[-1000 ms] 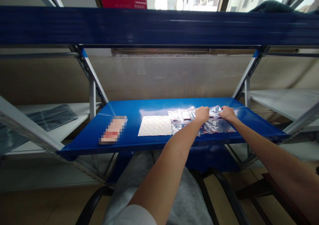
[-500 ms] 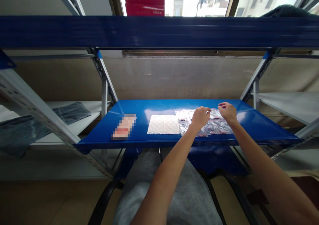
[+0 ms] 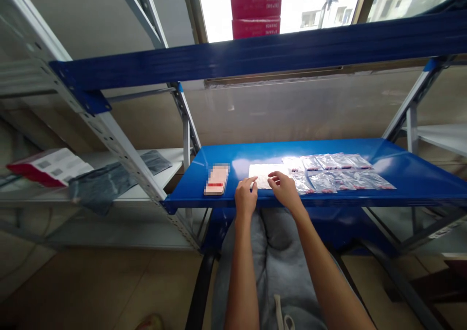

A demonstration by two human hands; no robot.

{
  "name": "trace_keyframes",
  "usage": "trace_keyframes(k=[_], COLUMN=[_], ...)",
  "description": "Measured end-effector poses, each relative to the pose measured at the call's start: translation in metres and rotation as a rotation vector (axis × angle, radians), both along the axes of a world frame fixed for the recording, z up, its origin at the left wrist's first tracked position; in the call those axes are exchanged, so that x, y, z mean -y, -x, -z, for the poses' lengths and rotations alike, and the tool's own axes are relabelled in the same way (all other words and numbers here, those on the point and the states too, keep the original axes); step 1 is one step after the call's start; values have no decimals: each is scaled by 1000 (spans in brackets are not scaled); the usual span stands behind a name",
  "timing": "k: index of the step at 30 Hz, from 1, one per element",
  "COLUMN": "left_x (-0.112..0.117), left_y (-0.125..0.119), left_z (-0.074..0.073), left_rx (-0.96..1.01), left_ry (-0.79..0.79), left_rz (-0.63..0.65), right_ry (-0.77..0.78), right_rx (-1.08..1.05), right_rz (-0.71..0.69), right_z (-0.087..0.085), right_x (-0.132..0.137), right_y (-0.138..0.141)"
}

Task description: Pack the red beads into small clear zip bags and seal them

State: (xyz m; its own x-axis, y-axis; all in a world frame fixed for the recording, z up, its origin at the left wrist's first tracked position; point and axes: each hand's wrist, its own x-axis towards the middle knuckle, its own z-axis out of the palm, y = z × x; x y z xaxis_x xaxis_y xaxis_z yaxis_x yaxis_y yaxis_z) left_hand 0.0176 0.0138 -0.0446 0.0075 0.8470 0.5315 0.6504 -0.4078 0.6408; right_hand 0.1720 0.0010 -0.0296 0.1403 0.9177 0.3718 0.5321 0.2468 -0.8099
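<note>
A flat white cloth-like square point(image 3: 267, 169) lies near the front edge of the blue table point(image 3: 251, 149). My left hand point(image 3: 245, 196) is at its left front corner, thumb and fingers apart with nothing seen between them. Over its right part is my right hand point(image 3: 285, 188), also open, fingers slightly bent. Whether either hand presses on the square is hard to tell. To the right, two rows of clear plastic bags point(image 3: 328, 181) with small reddish bits lie flat. Left of my left hand sits a stack of pale cards or papers point(image 3: 216, 180), its top blurred out.
A blue shelf beam point(image 3: 233, 62) crosses above the table, with grey metal posts point(image 3: 113, 135) at the side. Red boxes point(image 3: 256, 4) stand by the window. On a white side shelf at left are folded dark grey cloth point(image 3: 120, 176) and a red-and-white box point(image 3: 49, 167).
Both hands have moved left, from above the plastic bags to the white square. The view has turned left and tilted, so more of the left shelf shows.
</note>
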Motion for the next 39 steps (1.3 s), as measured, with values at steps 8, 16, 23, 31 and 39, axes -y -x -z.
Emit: trace_keyframes(k=[8,16,23,31,39], left_x=[-4,-4,-6,-4,-4], left_y=[1,5,10,11,13], left_z=[6,4,5,5,1], left_rx=[-70,-41,94,194,175], left_ry=[30,6,-79,-31,6], left_rz=[-35,-81,-179,-195,-177], right_ry=[-67,-105,-92,-74,55], right_rx=[125,-59,-51,-47,-247], right_rz=[7,-21,13,30,-78], right_z=[21,16,21,18,8], right_x=[-8,-7,-9,-8,-5], right_y=[18,12,8,5,-1])
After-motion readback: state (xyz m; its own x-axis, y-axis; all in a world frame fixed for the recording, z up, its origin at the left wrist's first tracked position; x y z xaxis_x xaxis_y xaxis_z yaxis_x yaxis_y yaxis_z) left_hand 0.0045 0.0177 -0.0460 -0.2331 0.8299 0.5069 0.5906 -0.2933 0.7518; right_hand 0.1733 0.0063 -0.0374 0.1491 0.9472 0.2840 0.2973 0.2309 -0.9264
